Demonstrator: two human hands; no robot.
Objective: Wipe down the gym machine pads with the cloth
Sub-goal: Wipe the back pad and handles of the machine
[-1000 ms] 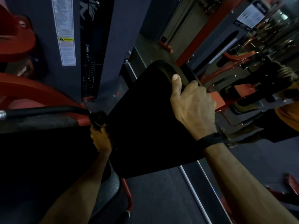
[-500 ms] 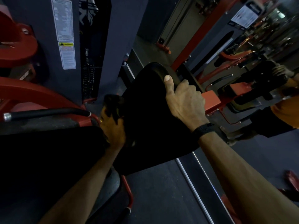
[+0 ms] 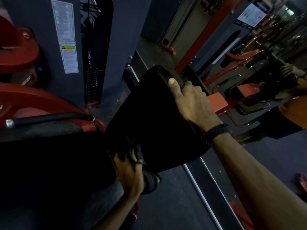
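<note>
At frame centre the right hand (image 3: 193, 103) clamps its grip over the black pad (image 3: 154, 117)'s top edge while the left hand (image 3: 131, 176) bunches the dark cloth (image 3: 141, 156) at its lower-left corner, where the wadded cloth could slip free.

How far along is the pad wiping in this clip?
Done: cannot tell; the black pad is too dark to show a wiped area. In hand: the left hand grips a dark cloth at the pad's lower left edge, while the right hand grips its upper right rim, thumb on the face. Left: probably the rest of this pad and the larger dark pad beside it.
</note>
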